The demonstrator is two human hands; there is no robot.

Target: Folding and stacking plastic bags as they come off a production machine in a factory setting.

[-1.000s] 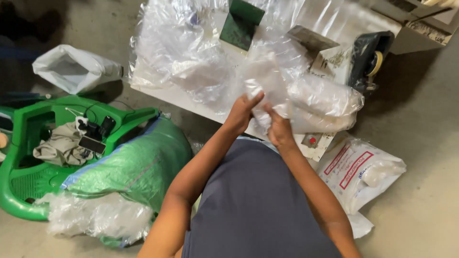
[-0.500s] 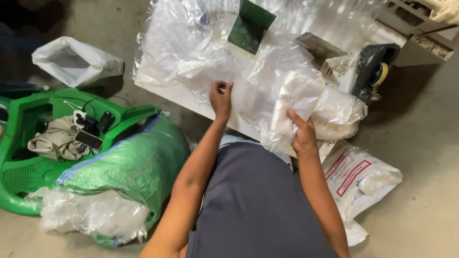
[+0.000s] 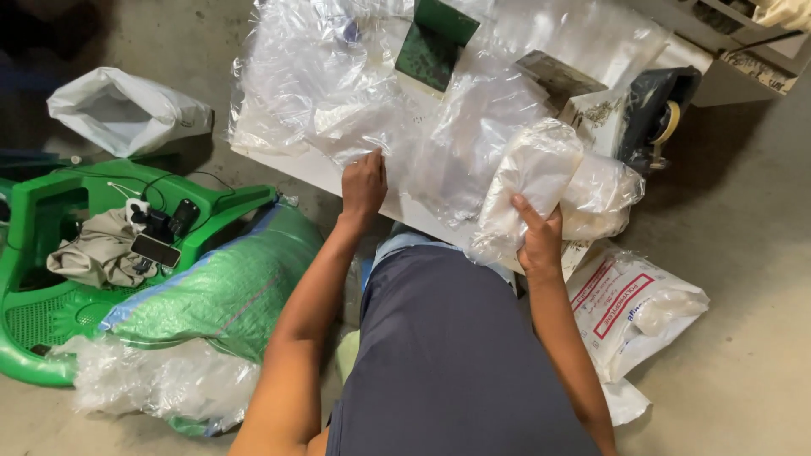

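The right hand (image 3: 541, 241) has its grip closed around a filled clear plastic packet (image 3: 528, 181), thumb across the front, holding it upright over the near right edge of the white surface (image 3: 312, 169). The packet is oblong, cloudy white through the film, its skin wrinkled and glossy, with loose film trailing below the hand. Just right of it, touching, lies a second filled packet (image 3: 600, 194) of the same kind.

The left hand (image 3: 363, 181) rests fingers-down on a loose heap of clear plastic bags (image 3: 338, 84) on the surface; whether it pinches a sheet or only presses it cannot be told. The bags overlap too much to count.

At the far side of the surface stands one dark green folded card (image 3: 435, 42), and at the right one black tape dispenser (image 3: 655, 114).

On the floor: one white bag (image 3: 127, 110) far left, one green plastic chair (image 3: 51, 245) carrying a cloth and one phone (image 3: 155, 250), one green woven sack (image 3: 228, 287), and one printed white pouch (image 3: 634, 308) near right.
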